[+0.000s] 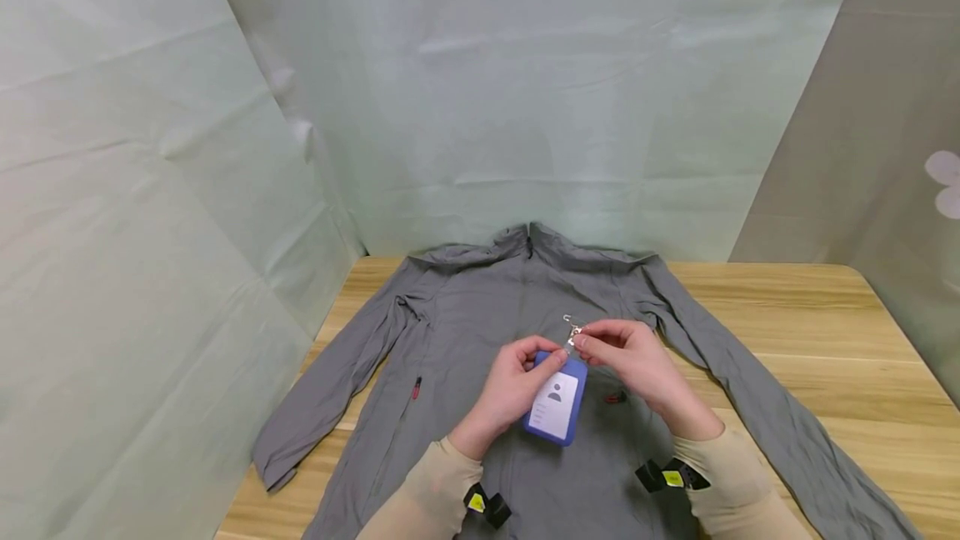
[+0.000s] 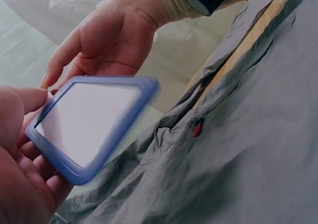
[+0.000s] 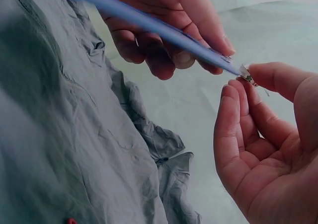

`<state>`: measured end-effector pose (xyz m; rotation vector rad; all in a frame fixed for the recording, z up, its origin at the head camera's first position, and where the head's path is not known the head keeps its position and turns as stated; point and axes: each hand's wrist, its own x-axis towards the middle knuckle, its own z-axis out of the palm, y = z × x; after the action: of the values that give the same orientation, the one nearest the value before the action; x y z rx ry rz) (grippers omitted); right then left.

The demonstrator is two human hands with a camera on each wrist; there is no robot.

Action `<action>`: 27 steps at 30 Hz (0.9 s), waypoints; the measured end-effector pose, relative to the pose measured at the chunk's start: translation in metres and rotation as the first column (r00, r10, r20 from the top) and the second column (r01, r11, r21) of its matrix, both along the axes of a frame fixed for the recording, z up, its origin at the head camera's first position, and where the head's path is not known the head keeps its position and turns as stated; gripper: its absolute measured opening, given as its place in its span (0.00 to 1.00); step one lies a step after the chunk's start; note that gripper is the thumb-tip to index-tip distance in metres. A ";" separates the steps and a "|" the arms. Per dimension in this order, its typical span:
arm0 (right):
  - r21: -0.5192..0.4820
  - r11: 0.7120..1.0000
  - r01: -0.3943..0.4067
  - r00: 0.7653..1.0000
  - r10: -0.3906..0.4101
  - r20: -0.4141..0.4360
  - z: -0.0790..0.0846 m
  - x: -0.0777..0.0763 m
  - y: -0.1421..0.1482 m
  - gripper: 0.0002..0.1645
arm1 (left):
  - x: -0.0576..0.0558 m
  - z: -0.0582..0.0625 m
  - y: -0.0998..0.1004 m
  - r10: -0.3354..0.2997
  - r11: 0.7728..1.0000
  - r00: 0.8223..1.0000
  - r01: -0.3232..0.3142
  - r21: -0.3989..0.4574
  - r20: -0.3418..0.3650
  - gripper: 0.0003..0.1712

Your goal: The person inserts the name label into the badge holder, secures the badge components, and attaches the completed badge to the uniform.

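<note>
A blue-framed ID badge holder (image 1: pixel 555 400) with a white card inside is held above a grey jacket (image 1: pixel 480 319). My left hand (image 1: pixel 516 386) pinches its top corner between thumb and fingers, as the left wrist view shows with the badge holder (image 2: pixel 92 122) tilted. At the badge's top, my right hand (image 1: pixel 636 359) pinches a small metal clip (image 1: pixel 574 332), whose pin end sticks out past the fingers. Seen edge-on in the right wrist view, the badge meets the metal clip (image 3: pixel 246 75) at the right fingertips. The two hands are close together.
Face up on the wooden table (image 1: pixel 810 323), the jacket spreads its sleeves to both sides. Red zipper pulls (image 1: pixel 416 388) mark its pockets. Pale fabric sheets (image 1: pixel 540 90) hang behind and at the left of the table.
</note>
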<state>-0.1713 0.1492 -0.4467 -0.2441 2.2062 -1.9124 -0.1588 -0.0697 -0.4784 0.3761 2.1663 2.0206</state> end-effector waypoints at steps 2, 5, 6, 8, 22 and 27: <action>0.011 1.000 0.001 1.000 -0.001 -0.002 0.000 0.000 0.000 0.18 | 0.000 0.000 0.000 -0.008 1.000 1.000 0.008 -0.006 -0.007 0.12; 0.030 1.000 0.002 1.000 -0.002 -0.009 0.000 0.001 0.000 0.17 | 0.000 0.000 0.000 -0.018 1.000 1.000 0.018 -0.014 -0.023 0.11; 0.038 0.999 0.002 1.000 -0.002 -0.015 0.000 0.001 0.000 0.17 | 0.000 0.000 0.000 -0.020 1.000 0.999 0.020 -0.018 -0.028 0.11; 0.049 0.999 0.000 1.000 0.002 -0.027 0.000 0.001 0.000 0.17 | -0.001 0.000 0.000 -0.023 1.000 0.999 0.022 -0.020 -0.034 0.10; 0.014 0.999 0.052 0.995 -0.051 -0.087 0.007 0.005 0.000 0.16 | -0.007 0.010 0.000 -0.043 0.998 0.998 0.045 0.047 -0.047 0.11; 0.030 0.998 0.058 0.993 -0.055 -0.105 0.005 0.005 0.000 0.14 | -0.008 0.013 0.005 -0.038 0.998 0.998 0.041 0.052 -0.059 0.10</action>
<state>-0.1663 0.1491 -0.4412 -0.2850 2.3329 -1.9324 -0.1667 -0.0647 -0.4656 0.4868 2.1239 2.0750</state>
